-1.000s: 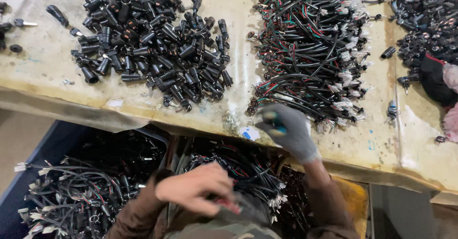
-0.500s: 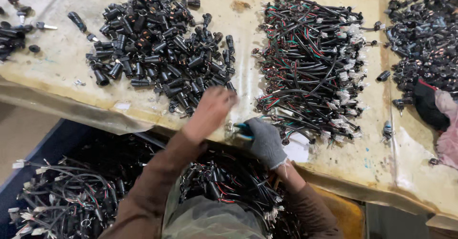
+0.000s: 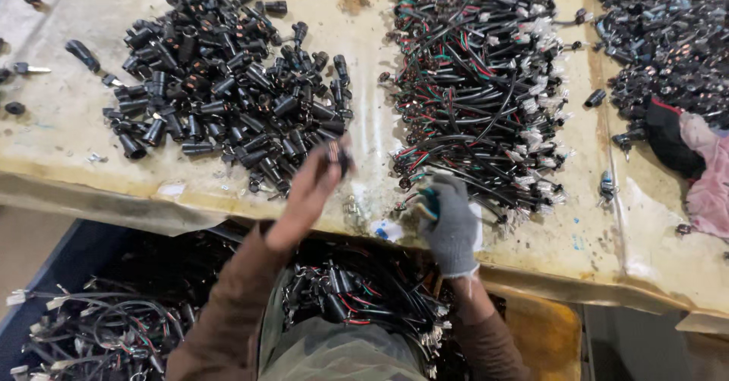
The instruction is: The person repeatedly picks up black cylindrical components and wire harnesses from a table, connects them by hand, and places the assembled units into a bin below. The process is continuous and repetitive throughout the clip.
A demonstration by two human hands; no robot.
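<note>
My bare left hand (image 3: 307,191) is raised over the near edge of the bench and pinches a small black connector (image 3: 336,157) at the rim of the heap of black connectors (image 3: 220,77). My right hand (image 3: 453,221), in a grey glove, grips a tool with a teal handle (image 3: 427,201) and rests on the bench at the near edge of the pile of black, red and green wire leads (image 3: 478,85). The tool's tip is hidden by the glove.
The worn yellowish bench (image 3: 68,153) carries another black heap (image 3: 668,39) and a pink cloth (image 3: 706,176) at right. Loose parts lie at far left (image 3: 23,69). Below the edge, a blue bin (image 3: 53,275) and my lap hold finished wire assemblies (image 3: 357,297).
My left hand came up from my lap to the connector heap and now holds a connector, drawn back toward me. The gloved right hand has stayed at the bench edge.
</note>
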